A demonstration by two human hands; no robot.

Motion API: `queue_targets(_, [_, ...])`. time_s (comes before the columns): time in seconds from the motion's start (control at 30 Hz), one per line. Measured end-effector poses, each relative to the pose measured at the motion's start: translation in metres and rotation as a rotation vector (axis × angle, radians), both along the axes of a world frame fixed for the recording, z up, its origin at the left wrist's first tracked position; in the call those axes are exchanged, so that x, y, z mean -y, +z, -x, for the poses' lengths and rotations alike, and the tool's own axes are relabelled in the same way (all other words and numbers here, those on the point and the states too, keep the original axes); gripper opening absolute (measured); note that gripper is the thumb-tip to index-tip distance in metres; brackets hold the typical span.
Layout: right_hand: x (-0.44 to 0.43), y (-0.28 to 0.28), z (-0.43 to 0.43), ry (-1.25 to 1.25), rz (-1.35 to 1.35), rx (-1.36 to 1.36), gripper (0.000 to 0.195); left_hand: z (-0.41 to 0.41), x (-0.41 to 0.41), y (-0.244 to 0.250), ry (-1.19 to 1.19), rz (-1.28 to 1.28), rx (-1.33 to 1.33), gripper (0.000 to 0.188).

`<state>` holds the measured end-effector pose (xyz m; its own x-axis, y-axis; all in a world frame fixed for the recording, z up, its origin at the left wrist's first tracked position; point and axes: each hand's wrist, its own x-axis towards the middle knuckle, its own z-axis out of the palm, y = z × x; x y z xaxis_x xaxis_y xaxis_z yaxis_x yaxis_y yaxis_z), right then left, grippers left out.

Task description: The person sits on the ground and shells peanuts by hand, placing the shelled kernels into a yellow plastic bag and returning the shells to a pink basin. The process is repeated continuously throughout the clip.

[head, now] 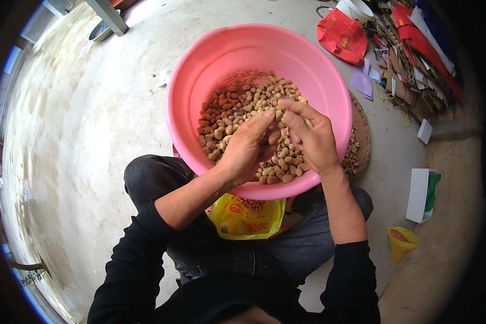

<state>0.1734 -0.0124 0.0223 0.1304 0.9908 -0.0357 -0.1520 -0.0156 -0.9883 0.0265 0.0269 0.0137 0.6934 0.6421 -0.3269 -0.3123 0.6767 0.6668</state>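
A large pink plastic basin (186,69) rests before me, with unshelled peanuts (227,121) heaped in its bottom. Over the heap, my left hand (253,141) is half curled, thumb raised; whether its fingers hold a peanut cannot be told. Close to its right, my right hand (310,135) has thumb and forefinger near each other, slightly blurred, and their contents are unclear. Below the basin's near rim, between my legs, a yellow plastic bag (247,220) lies with its mouth spread and reddish shelled peanuts (251,203) at its far side.
A round woven tray (363,150) with peanut shells (351,156) lies partly under the basin's right side. Farther right are a white box (417,196), a yellow bag of reddish kernels (403,243) and piled flattened cardboard (405,81). A red bag (342,36) lies behind.
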Motion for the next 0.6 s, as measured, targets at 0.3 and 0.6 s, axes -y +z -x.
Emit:
queue_targets(0.3, [0.003,0.000,0.007,-0.012,-0.107,0.211,0.021,0.000,0.000,-0.005,-0.062,-0.017,0.040,0.030])
queue_targets(0.6, [0.005,0.005,0.008,-0.110,-0.419,0.746,0.016,0.001,0.001,-0.008,-0.021,-0.033,0.090,0.022])
